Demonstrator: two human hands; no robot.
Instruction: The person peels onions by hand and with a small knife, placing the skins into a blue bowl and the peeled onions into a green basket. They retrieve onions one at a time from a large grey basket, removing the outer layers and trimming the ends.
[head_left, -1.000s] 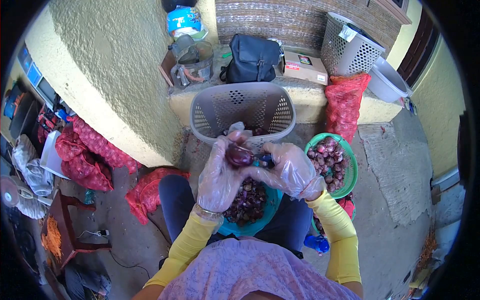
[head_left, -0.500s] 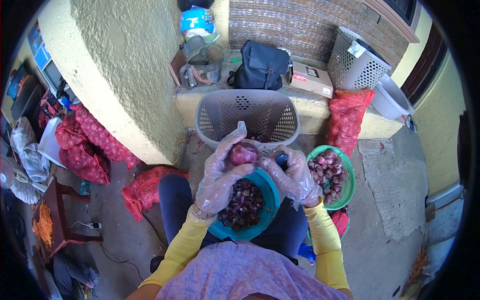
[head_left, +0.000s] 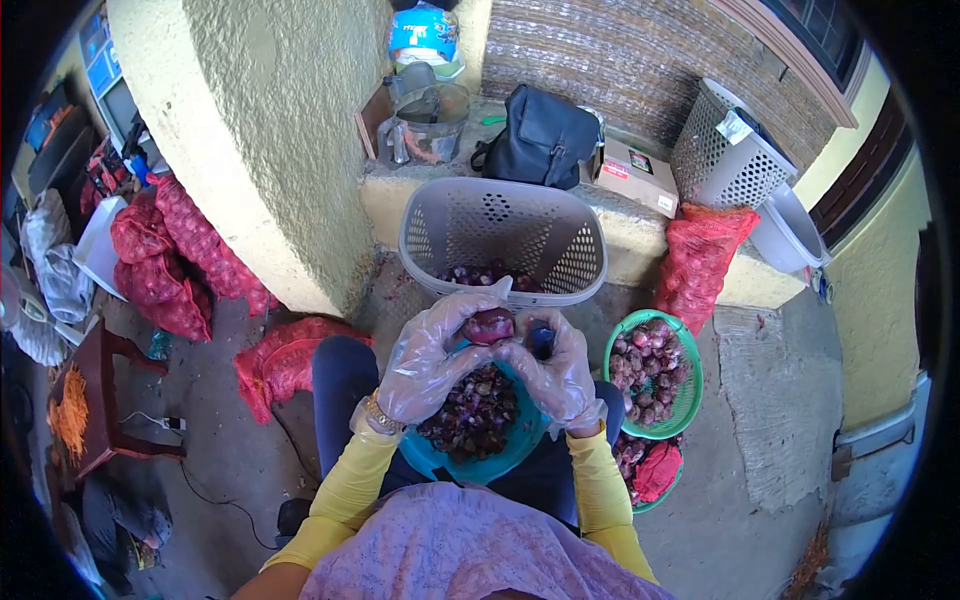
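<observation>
A red onion [head_left: 489,326] is held in my gloved left hand [head_left: 432,357], its fingers wrapped round the left side. My gloved right hand [head_left: 556,371] is closed round a small dark object [head_left: 541,340], its thumb side close to the onion. What the dark object is cannot be made out. Below both hands, a teal basin [head_left: 525,425] between my knees holds dark onion peelings [head_left: 470,412]. Beyond the hands stands a grey perforated basket [head_left: 503,215] with some onions at its bottom.
Green baskets of onions [head_left: 650,368] stand at the right, near a red mesh sack [head_left: 700,262]. More sacks [head_left: 290,365] lie left, beside a thick pillar [head_left: 262,150]. A black backpack [head_left: 545,137] and a box [head_left: 636,175] sit on the ledge. A small wooden table [head_left: 110,420] is far left.
The view has shifted, showing more of the lower green basket. Both hands have come lower and closer together, and the onion is turned in my left hand.
</observation>
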